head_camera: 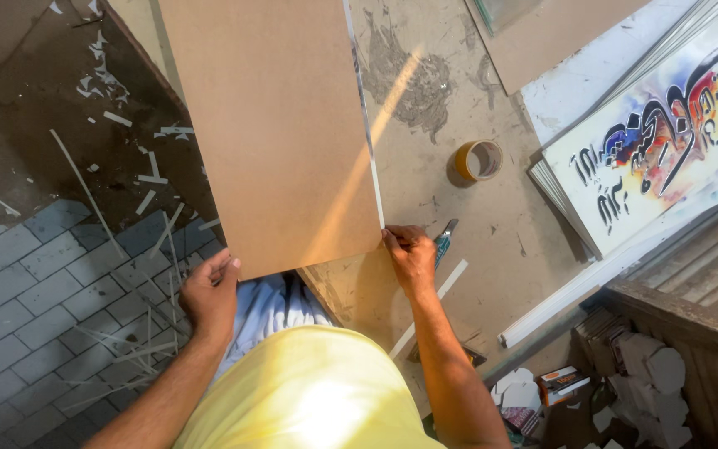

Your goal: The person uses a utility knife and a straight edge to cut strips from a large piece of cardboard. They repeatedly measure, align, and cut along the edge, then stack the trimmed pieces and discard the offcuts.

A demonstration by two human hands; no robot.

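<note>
With the brown board (280, 125) running its long axis from near to far over the tabletop (475, 224) edge, left hand (209, 295) clenches its near-left corner, right hand (410, 256) pinches the near-right corner, both grips at the near end, utility knife (445, 239) just right.

The large brown board (280, 125) looks like matt, smooth fibreboard with a thin pale strip along its right edge, and the worktop (492, 224) under it is a similar brown sheet, dull, scuffed and stained grey with dust. The roll of tape (479, 160) is glossy brownish plastic, while the stacked prints (666, 133) look like smooth paper or card with a slight sheen over bright ink. The floor (35, 274) is rough grey paving, littered with thin white offcuts (139, 179), and the long white strip (430, 306) appears matt, like paper or plastic.
</note>
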